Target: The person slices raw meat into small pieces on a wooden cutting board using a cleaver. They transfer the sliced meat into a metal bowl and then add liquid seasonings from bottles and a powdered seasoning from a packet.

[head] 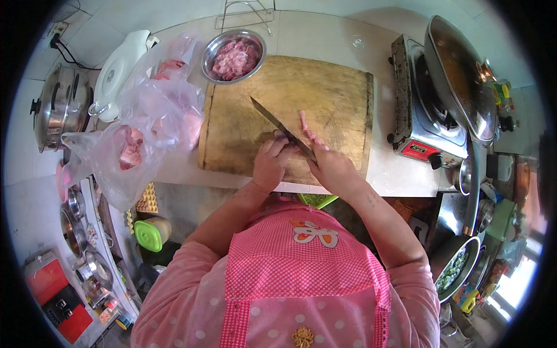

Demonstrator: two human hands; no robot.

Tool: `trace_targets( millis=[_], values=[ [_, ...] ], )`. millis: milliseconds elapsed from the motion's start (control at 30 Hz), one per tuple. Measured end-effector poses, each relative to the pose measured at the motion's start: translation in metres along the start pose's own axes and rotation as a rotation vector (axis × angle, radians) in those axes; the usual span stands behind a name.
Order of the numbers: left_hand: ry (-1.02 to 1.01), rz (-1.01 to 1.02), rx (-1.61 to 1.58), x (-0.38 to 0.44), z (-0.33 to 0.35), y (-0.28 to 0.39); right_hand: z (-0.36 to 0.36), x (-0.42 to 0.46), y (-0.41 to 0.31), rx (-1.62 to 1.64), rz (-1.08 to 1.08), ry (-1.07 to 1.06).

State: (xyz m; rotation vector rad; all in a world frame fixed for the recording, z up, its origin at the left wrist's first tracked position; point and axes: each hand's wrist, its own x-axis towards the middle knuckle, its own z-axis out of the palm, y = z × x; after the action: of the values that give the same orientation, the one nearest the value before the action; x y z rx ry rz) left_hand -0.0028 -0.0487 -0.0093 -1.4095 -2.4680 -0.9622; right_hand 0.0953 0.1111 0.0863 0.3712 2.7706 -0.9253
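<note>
A wooden cutting board (235, 113) lies on the counter in front of me. My right hand (333, 167) is closed around the handle of a kitchen knife (278, 124), whose blade points up and left across the board. Beside the blade, my left hand (270, 158) presses down with bent fingers on a piece of meat, mostly hidden by fingers and blade. Thin strips of raw meat (307, 128) lie right of the blade, close to my right hand. At the board's upper left edge stands a steel bowl (261, 56) holding cut raw meat (235, 59).
Plastic bags (152, 108) with raw meat lie against the board's left side. A portable gas stove (402, 100) stands to the right, with a large wok (452, 74) tilted above it. A steel pot (58, 111) is at far left; a wire rack (224, 17) stands behind the bowl.
</note>
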Motion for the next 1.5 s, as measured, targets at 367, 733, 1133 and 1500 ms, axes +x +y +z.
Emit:
trace_targets(
  millis=[367, 733, 1133, 1500],
  values=[
    [0.306, -0.221, -0.244, 0.034, -0.049, -0.015, -0.036, -0.046, 0.025, 0.666, 0.217, 0.006],
    [-0.511, -0.583, -1.852, 0.063, -0.041, -0.009, -0.045, -0.048, 0.02, 1.146, 0.241, -0.033],
    [0.008, -0.013, -0.306, 0.041, -0.019, 0.0, -0.048, -0.067, 0.037, 1.152, 0.29, 0.211],
    [-0.234, 0.381, -0.263, -0.022, -0.012, 0.024, -0.022, -0.073, 0.035, 0.907, 0.344, 0.098]
  ],
)
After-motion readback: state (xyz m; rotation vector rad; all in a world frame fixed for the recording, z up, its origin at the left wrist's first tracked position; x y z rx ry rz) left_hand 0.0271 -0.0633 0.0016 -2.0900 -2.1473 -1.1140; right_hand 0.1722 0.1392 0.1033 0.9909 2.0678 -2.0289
